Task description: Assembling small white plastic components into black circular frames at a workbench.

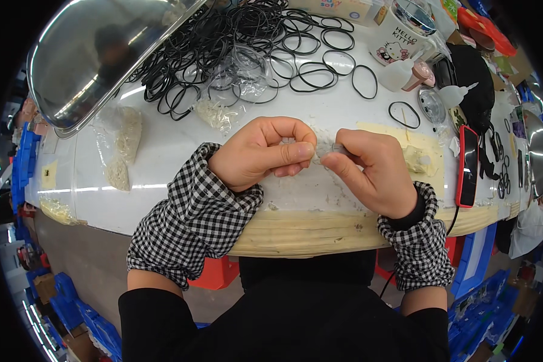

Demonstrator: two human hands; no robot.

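Over the white table (157,208), near its front edge, my two hands face each other a short way apart. My left hand (253,154) is closed, thumb pressed to the curled forefinger; whatever sits in that pinch is too small or hidden to make out. Between the thumb and forefinger of my right hand (380,172) is a small grey piece (338,147), mostly covered by the fingers. Pale crumbs and specks lie on the table below. Beside my right hand is a yellowish sheet with a lump of pale yellow material (417,160) on it.
Many black rubber rings (223,42) heap up at the back. A large shiny metal bowl (102,60) stands back left, near bags of pale bits (127,142). At right are white squeeze bottles (398,73), a printed white cup (401,39) and a red-cased phone (467,166) with a cable.
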